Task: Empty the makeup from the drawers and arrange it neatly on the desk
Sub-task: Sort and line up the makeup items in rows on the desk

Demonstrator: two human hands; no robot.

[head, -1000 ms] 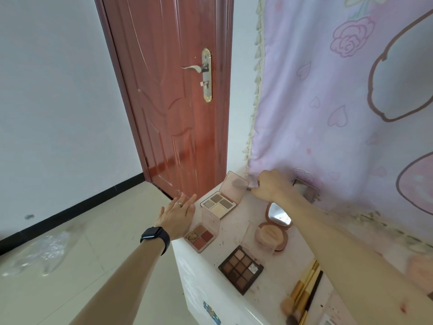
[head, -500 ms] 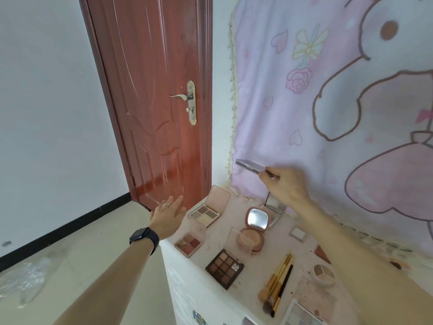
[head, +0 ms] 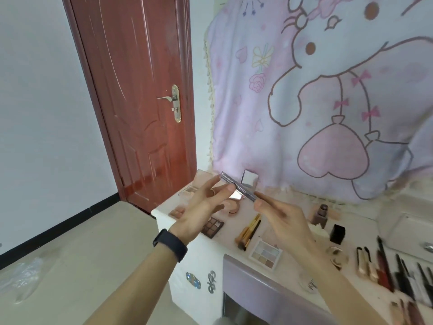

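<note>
**Slim silver case (head: 237, 187) held in the air over the desk's (head: 164, 213) left end**

Seen from beside the person. A pink cartoon cloth (head: 328, 102) hangs along the back edge of the desk. A red-brown door (head: 140, 102) stands closed just past the desk's far left corner. Pale floor (head: 82, 254) lies open to the left of the desk's end, with a crumpled clear bag (head: 21, 280) well apart near the wall. A lilac panel (head: 269, 289) juts from the desk's front edge below the right forearm.

On the white top, makeup lies close together. A dark eyeshadow palette (head: 212, 227) sits at the left front edge, a bundle of brushes (head: 248, 231) is just beside it, and a pale palette (head: 266, 253) is near the front. Farther right stand a brown bottle (head: 321, 214) and a black box (head: 337, 233), then a row of pencils and tubes (head: 398, 270), which is blurred.

The left hand (head: 203, 207), with a black band (head: 170, 245) on its wrist, reaches up with fingers nearly straight and spread. One fingertip (head: 230, 187) touches the middle of the case. The right hand (head: 285, 216) pinches the case's near end between thumb and fingertips (head: 260, 202). The case tilts, its far end higher, clear of everything on the top.
</note>
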